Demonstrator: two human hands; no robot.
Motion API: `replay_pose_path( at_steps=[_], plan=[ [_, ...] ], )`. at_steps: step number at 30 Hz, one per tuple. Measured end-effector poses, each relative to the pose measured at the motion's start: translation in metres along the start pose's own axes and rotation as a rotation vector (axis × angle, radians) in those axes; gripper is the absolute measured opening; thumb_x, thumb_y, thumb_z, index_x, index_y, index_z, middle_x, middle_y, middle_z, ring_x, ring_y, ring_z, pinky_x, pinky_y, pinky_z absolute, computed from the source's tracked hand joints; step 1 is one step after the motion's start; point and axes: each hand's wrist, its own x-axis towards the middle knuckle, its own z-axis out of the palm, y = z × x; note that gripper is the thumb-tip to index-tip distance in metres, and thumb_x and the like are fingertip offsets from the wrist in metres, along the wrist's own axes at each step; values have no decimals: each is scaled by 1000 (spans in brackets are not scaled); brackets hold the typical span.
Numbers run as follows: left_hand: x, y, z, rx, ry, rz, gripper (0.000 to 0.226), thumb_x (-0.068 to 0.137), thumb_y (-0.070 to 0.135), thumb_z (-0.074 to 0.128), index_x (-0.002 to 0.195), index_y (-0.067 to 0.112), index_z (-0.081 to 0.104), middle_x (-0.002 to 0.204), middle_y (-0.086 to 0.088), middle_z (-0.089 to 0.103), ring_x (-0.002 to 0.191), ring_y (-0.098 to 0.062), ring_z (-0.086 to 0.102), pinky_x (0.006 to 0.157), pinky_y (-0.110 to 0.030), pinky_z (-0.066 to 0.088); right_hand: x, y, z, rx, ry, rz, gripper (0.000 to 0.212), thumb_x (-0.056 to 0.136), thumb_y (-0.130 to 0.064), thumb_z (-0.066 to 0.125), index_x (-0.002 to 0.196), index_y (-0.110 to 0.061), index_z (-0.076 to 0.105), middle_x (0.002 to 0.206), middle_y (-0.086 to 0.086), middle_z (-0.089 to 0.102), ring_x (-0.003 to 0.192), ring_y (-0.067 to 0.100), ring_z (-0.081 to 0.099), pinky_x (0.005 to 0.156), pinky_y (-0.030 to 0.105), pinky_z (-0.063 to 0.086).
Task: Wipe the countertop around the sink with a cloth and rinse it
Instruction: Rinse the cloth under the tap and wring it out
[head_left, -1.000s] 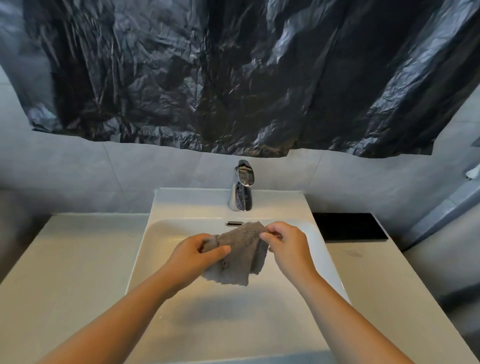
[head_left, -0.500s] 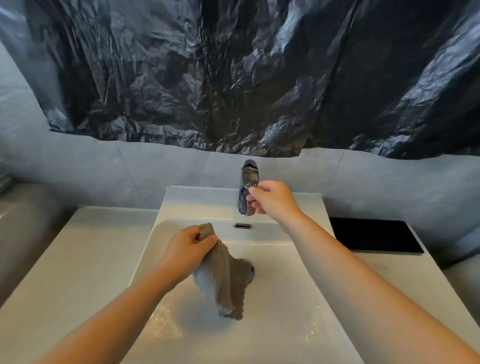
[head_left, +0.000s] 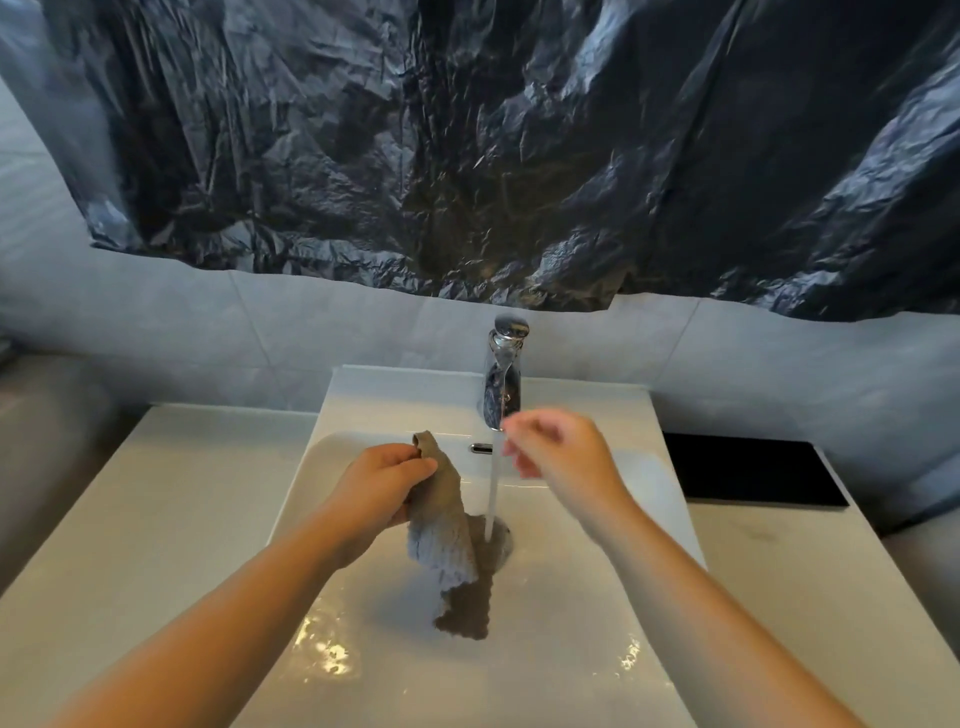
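Two hands, one cloth, one tap and one sink are in view. The sink (head_left: 597, 654) is a white rectangular basin set in the pale table (head_left: 156, 493). It holds the grey-brown cloth (head_left: 441, 535), a film of water on its floor and one thin stream of water (head_left: 493, 488) falling from the chrome tap (head_left: 503, 374) at the far rim. The left hand (head_left: 382, 486) pinches the cloth's top corner between thumb and curled fingers. The cloth hangs down from there, and its dark, wet lower end lies on the basin floor, over the drain where the stream lands. The right hand (head_left: 563, 460) is blurred and hovers just right of the stream below the spout, fingers loosely bent, holding nothing. One flat black panel (head_left: 748, 473) lies on the table to the right of the sink, and one crumpled black plastic sheet (head_left: 467, 156) hangs on the far wall
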Motion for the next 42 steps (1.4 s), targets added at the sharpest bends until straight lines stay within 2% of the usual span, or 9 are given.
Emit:
replay_pose_path(
  at_steps=[4, 6, 10, 14, 19, 25, 29, 34, 42],
  plan=[
    [10, 7, 5, -260, -59, -51, 17, 95, 4, 49, 91, 1, 65, 92, -14, 71, 84, -22, 69, 69, -29, 59, -34, 42, 9, -32, -86, 76, 8, 87, -18, 65, 86, -21, 72, 82, 0, 73, 75, 14, 67, 67, 24, 54],
    [17, 8, 11, -298, -77, -53, 17, 95, 5, 48, 98, -4, 63, 102, -22, 67, 91, -27, 67, 74, -32, 59, -36, 52, 14, -22, -69, 76, 7, 83, -21, 70, 89, -24, 74, 84, -4, 73, 79, 11, 67, 68, 21, 52],
    [26, 7, 24, -307, -88, -50, 16, 95, 9, 51, 92, 0, 64, 95, -19, 65, 87, -24, 64, 78, -34, 57, -34, 58, 18, -147, 26, 0, 15, 76, -29, 76, 90, -24, 73, 81, -10, 71, 76, 2, 64, 66, 14, 52],
    [25, 5, 30, -311, -136, -58, 15, 94, 9, 52, 94, -2, 64, 92, -16, 69, 83, -21, 68, 64, -26, 57, -30, 63, 15, -282, 72, -87, 3, 82, -24, 71, 80, -24, 74, 73, -10, 69, 71, 2, 63, 65, 16, 52],
    [24, 0, 23, -266, -145, -57, 15, 92, 0, 51, 97, -6, 63, 94, -18, 69, 81, -22, 68, 67, -27, 58, -30, 68, 10, -270, 64, -80, 11, 83, -17, 67, 76, -21, 73, 71, -7, 69, 68, 6, 64, 65, 22, 54],
    [25, -6, 13, -181, -13, -61, 16, 85, 6, 65, 90, -10, 63, 87, -18, 70, 74, -20, 69, 61, -24, 58, -28, 65, 6, -227, 57, -33, 12, 82, -15, 67, 74, -21, 74, 72, -8, 70, 68, 5, 63, 66, 22, 52],
    [22, -6, 17, -187, -8, -69, 16, 82, 8, 70, 72, 1, 60, 69, -9, 60, 58, -12, 60, 55, -20, 55, -33, 60, 14, -167, 29, -15, 4, 80, -21, 72, 83, -22, 73, 81, -10, 72, 76, 0, 64, 69, 15, 50],
    [17, -4, 24, -392, -171, -140, 9, 89, 5, 59, 85, -1, 64, 83, -15, 69, 73, -16, 67, 59, -21, 56, -36, 64, 24, -90, 118, -15, 4, 79, -24, 74, 82, -22, 75, 79, -7, 73, 76, 6, 67, 74, 26, 56],
    [12, -13, 29, -308, -197, -96, 9, 87, 3, 61, 85, 1, 70, 92, -18, 71, 82, -22, 70, 74, -27, 59, -37, 66, 24, -53, 90, -4, 7, 80, -26, 73, 81, -20, 76, 78, -4, 73, 76, 9, 68, 76, 32, 58]
  ],
)
